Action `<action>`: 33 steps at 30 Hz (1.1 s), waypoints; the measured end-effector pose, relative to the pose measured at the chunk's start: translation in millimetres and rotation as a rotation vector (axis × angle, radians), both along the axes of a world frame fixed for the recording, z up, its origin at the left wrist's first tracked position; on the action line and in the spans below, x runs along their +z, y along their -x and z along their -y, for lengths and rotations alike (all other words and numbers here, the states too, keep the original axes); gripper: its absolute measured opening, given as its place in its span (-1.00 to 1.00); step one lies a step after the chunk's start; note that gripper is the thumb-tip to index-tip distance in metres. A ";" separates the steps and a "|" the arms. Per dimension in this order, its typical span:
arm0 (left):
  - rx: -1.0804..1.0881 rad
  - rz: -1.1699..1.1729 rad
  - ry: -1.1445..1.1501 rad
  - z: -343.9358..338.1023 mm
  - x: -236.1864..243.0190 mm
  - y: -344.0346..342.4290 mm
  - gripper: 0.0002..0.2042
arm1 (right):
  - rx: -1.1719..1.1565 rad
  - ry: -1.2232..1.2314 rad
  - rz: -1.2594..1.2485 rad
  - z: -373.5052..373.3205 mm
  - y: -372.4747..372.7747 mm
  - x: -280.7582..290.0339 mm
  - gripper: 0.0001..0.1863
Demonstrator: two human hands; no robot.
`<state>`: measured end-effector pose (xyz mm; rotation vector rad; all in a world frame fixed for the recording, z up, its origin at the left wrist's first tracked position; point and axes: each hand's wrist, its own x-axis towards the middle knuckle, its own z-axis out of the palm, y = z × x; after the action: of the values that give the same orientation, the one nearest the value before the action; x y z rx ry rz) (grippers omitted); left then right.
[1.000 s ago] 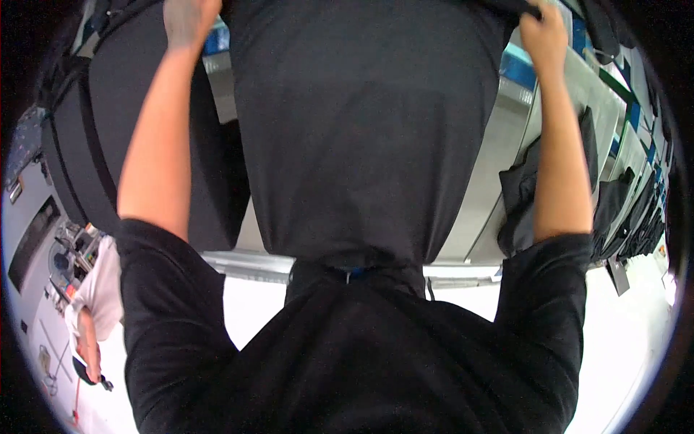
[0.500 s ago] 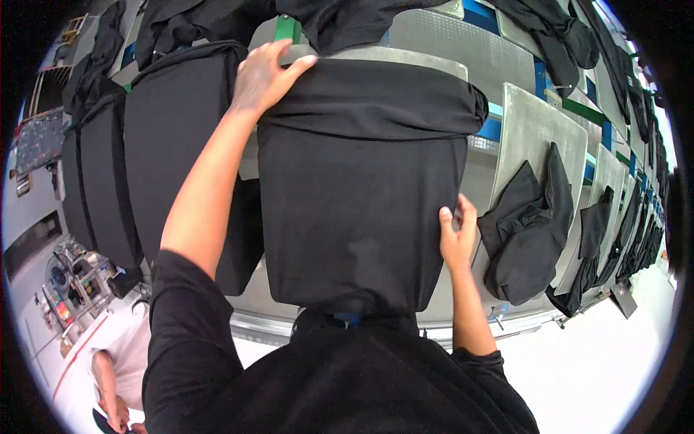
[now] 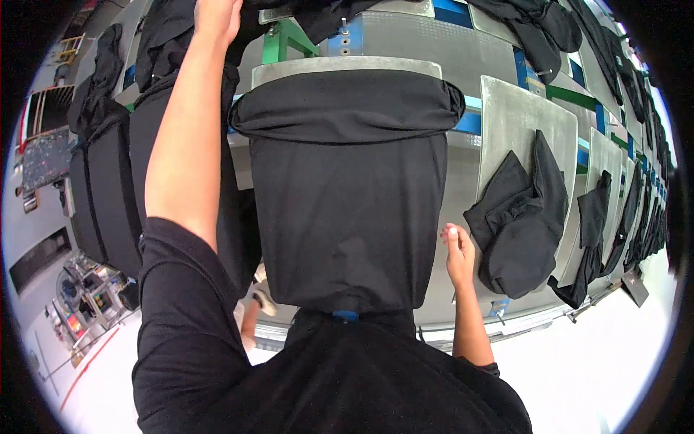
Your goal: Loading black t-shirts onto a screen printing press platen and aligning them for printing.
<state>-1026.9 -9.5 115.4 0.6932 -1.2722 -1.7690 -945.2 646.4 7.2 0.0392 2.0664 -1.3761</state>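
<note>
A black garment lies over the metal plate in front of me, its far part gathered in a thick fold. Beyond that fold the plate's far edge is bare. My left arm reaches far forward past the garment's left side; my left hand is cut by the top edge, beside dark cloth, and its fingertips are out of sight. Just right of the garment, not touching it, my right hand has its fingers curled in near the thumb, with nothing in them.
To the right, another metal plate bears a bunched black garment. More plates with black cloth run off to the right. On the left, black garments cover further plates. A green bracket stands beyond mine. Someone's leg shows below left.
My left hand has left the garment's far left corner and moved up and forward. My right hand has come off the garment's side and curled. The gathered fold now lies more evenly across.
</note>
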 end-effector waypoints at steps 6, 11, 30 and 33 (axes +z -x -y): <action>-0.106 0.731 0.410 -113.8 -55.7 -195.0 -0.63 | 0.090 -0.042 0.149 -26.3 -28.6 -25.2 -0.40; 0.011 1.001 0.052 -264.5 -110.3 -414.2 -0.67 | -0.032 -0.192 0.377 -63.5 -76.9 -31.1 -0.32; 0.318 0.632 -0.423 -386.5 -118.4 -553.3 -0.64 | -0.440 0.071 0.126 -90.3 -149.3 -7.8 -0.40; 0.179 0.824 -0.433 -389.8 -124.4 -561.8 -0.56 | -0.344 0.012 0.318 -85.2 -160.0 17.7 -0.27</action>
<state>-465.1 380.4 -9.0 1.8593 -1.2627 -1.6663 -785.2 731.6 24.9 0.5945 1.8376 -1.4710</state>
